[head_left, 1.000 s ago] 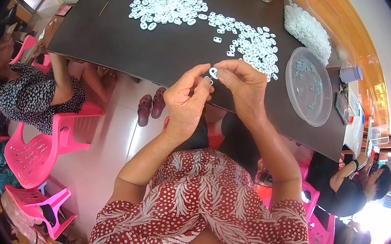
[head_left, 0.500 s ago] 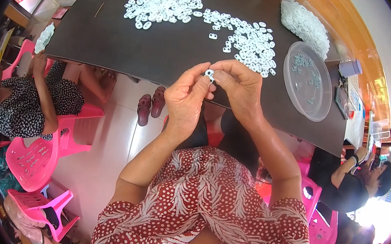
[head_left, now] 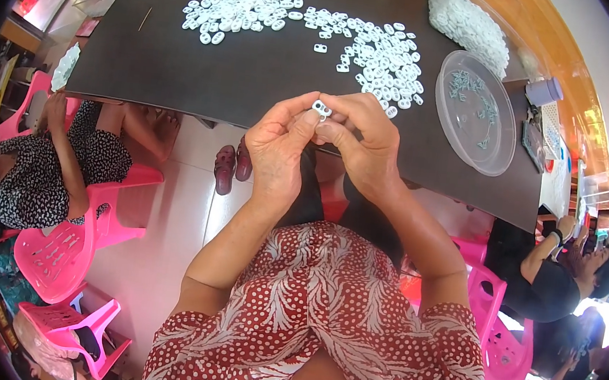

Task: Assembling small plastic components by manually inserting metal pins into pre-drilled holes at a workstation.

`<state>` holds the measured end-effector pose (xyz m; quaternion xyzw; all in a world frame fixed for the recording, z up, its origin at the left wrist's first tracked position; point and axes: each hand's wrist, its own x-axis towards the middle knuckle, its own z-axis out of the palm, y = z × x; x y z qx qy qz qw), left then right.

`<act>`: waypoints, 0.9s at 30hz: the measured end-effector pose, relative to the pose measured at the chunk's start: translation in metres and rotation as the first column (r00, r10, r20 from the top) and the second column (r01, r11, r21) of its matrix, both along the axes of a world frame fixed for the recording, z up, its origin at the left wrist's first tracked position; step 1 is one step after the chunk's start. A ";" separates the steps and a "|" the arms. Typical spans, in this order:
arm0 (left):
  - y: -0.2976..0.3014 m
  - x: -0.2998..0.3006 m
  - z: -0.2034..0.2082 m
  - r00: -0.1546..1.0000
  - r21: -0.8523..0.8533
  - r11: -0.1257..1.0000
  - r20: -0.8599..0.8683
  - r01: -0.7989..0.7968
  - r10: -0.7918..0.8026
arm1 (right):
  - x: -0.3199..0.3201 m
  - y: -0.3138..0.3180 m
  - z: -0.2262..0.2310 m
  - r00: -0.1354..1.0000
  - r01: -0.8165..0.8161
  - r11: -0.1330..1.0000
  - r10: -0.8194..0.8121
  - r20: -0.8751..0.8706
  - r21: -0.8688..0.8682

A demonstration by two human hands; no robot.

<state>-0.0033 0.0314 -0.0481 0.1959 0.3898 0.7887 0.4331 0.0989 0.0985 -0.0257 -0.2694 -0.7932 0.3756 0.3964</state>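
Between my fingertips, just past the table's near edge, is a small white oval plastic piece with two dark holes point(head_left: 321, 108). My left hand point(head_left: 283, 140) pinches it between thumb and fingers. My right hand point(head_left: 365, 139) closes on the same piece from the other side, its thumb at the lower edge; whatever else its fingertips hold is hidden. Ahead lie a pile of similar white pieces point(head_left: 245, 5) and a second spread of them point(head_left: 386, 62) to the right. A round clear plastic lid or tray point(head_left: 464, 136) on the right carries small greenish parts point(head_left: 468, 85).
A clear bag of white pieces point(head_left: 470, 30) lies at the far right of the dark table point(head_left: 184, 68), near a grey cup point(head_left: 543, 91). A thin stick point(head_left: 145, 18) rests at left. Pink chairs point(head_left: 56, 258) and seated people point(head_left: 41, 179) flank me.
The white piece has turned in my fingertips, and my right thumb has dropped from its face to below it. The view has shifted slightly.
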 end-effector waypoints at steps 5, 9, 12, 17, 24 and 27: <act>-0.002 0.009 0.009 0.999 -0.002 1.000 0.038 0.000 0.000 | 0.006 0.000 0.003 0.999 0.041 0.994 -0.040 -0.018 0.102; -0.001 0.015 0.010 1.000 0.019 1.000 0.019 -0.010 0.009 | 0.008 -0.001 0.009 0.997 0.072 0.961 -0.078 0.014 0.266; 0.002 0.019 0.016 0.997 -0.007 0.999 0.071 -0.037 0.038 | 0.008 0.000 0.011 0.993 0.085 0.916 -0.111 0.042 0.392; 0.005 0.020 0.021 0.989 -0.045 0.999 0.147 -0.003 0.010 | 0.011 -0.001 0.011 0.993 0.104 0.936 -0.117 0.018 0.336; 0.007 0.026 0.020 0.999 0.058 0.998 0.015 -0.031 0.030 | 0.017 -0.005 0.013 0.989 0.140 0.974 -0.130 -0.064 0.181; 0.007 0.029 0.019 0.996 0.119 0.991 -0.048 -0.064 0.070 | 0.019 -0.005 0.017 0.991 0.131 0.977 -0.123 -0.059 0.170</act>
